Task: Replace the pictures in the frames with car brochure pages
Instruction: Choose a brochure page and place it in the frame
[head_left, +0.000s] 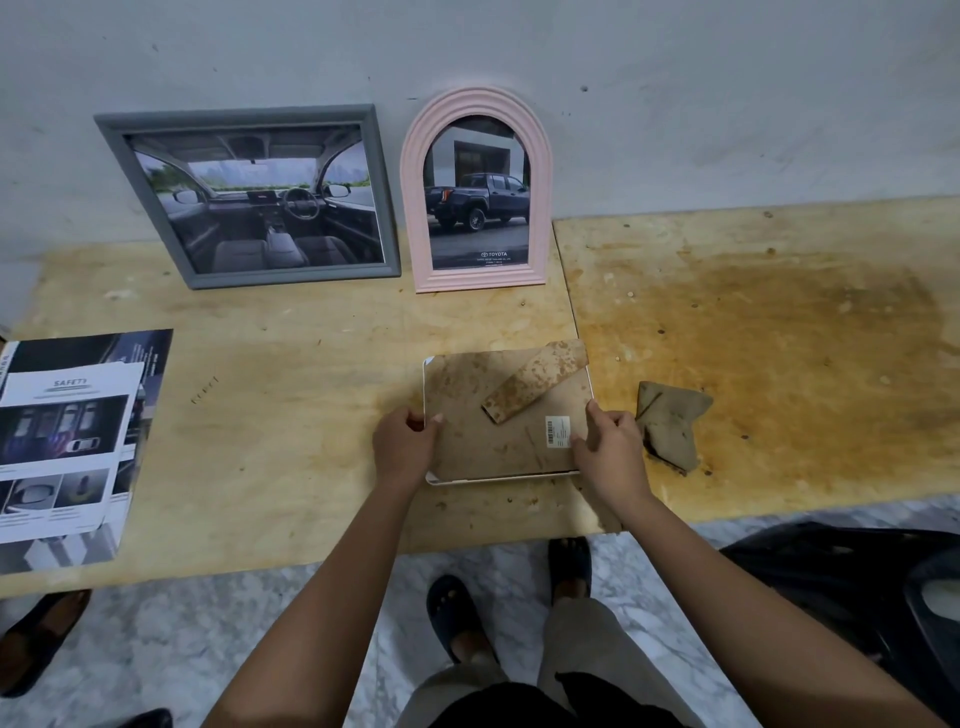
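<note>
Lying face down near the front edge of the plywood table (311, 332), a white frame (427, 387) shows its stained brown backing board (467, 426), easel stand (535, 382) and barcode sticker (557, 431). The left hand (405, 447) grips the frame's left edge, fingers curled. The right hand (608, 447) grips the right edge likewise. Against the wall, the grey frame (244, 117) holds a car-interior page; beside it the pink arched frame (475, 101) holds a pickup page. Brochure pages (67, 441) lie far left.
</note>
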